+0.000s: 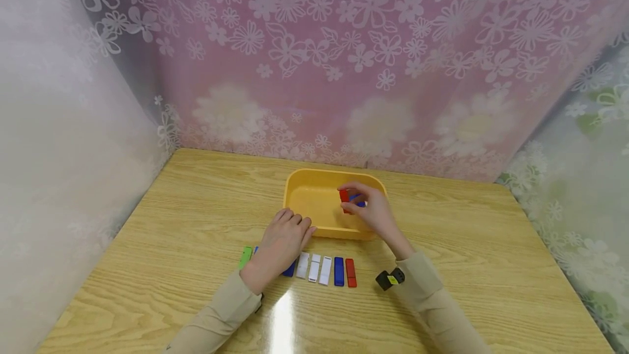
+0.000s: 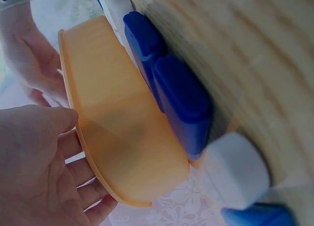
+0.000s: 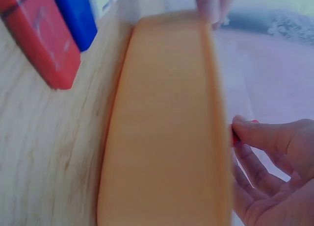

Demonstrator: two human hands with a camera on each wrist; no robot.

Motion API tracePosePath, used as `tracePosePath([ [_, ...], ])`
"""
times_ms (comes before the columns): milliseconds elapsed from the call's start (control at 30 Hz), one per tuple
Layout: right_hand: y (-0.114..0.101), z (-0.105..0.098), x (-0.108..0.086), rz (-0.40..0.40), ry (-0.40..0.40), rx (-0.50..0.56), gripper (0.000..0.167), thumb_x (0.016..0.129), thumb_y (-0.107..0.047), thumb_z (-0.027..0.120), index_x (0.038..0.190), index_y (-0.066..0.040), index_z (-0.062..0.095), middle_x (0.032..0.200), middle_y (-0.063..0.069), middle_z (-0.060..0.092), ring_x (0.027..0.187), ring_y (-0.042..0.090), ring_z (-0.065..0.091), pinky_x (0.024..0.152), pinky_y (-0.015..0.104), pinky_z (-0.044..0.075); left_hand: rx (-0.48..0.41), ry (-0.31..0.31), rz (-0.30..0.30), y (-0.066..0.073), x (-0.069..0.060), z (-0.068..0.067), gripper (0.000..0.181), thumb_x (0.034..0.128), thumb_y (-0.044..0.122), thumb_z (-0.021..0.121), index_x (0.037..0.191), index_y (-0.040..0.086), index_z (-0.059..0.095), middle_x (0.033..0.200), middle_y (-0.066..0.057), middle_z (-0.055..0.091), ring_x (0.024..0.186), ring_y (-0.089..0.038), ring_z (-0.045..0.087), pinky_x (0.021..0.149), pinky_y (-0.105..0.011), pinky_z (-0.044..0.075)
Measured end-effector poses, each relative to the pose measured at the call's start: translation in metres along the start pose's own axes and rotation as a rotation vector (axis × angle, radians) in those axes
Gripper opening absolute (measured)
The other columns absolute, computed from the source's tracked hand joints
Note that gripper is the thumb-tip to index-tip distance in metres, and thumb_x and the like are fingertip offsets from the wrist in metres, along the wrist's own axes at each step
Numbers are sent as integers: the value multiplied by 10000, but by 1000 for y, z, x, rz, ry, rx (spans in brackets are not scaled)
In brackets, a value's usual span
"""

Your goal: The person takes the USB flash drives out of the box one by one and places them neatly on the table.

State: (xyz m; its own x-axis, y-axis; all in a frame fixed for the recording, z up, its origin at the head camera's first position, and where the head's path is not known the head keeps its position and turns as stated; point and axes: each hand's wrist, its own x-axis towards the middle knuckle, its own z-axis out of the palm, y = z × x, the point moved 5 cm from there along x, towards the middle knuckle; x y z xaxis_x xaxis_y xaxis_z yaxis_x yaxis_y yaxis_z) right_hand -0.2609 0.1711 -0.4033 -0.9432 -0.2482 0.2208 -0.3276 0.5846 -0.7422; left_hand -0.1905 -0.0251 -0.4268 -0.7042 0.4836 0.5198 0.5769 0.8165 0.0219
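A yellow plastic basin stands on the table, and blue pieces lie inside it at the right, partly covered by my right hand. My right hand is over the basin and pinches a red USB stick between thumb and fingers. At the near left rim, my left hand grips the basin, fingers over the edge and thumb on it. In front of the basin lies a row of similar sticks: green, several white, blue and red. My left hand and wrist hide part of this row.
The wooden table reaches back to a pink flowered curtain. Pale cloths hang at the left and right sides. A black device is strapped at my right wrist.
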Motion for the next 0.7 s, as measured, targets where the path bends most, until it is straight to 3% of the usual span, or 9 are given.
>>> tracePosePath([
  [233, -9, -19, -26, -33, 23, 61, 370, 935, -61, 722, 1300, -94, 670, 1122, 164, 678, 864, 292, 712, 660, 280, 588, -7, 21, 14, 0, -1, -1, 241, 1025, 265, 621, 837, 114, 645, 757, -29, 657, 782, -227, 600, 980, -409, 494],
  [367, -11, -25, -41, -39, 20, 83, 368, 938, -41, 712, 1300, -60, 654, 1131, 183, 673, 875, 287, 711, 692, 263, 593, -3, 20, 16, 1, -1, -1, 241, 1026, 263, 619, 844, 111, 656, 764, -32, 664, 789, -229, 607, 989, -416, 494],
  [700, -9, -28, -80, 47, -50, 90, 349, 906, -36, 748, 1239, -98, 667, 1110, 129, 686, 837, 184, 696, 684, 253, 588, 2, 14, 11, 0, -1, 0, 245, 1027, 270, 618, 839, 116, 644, 767, -30, 663, 793, -230, 600, 993, -416, 490],
])
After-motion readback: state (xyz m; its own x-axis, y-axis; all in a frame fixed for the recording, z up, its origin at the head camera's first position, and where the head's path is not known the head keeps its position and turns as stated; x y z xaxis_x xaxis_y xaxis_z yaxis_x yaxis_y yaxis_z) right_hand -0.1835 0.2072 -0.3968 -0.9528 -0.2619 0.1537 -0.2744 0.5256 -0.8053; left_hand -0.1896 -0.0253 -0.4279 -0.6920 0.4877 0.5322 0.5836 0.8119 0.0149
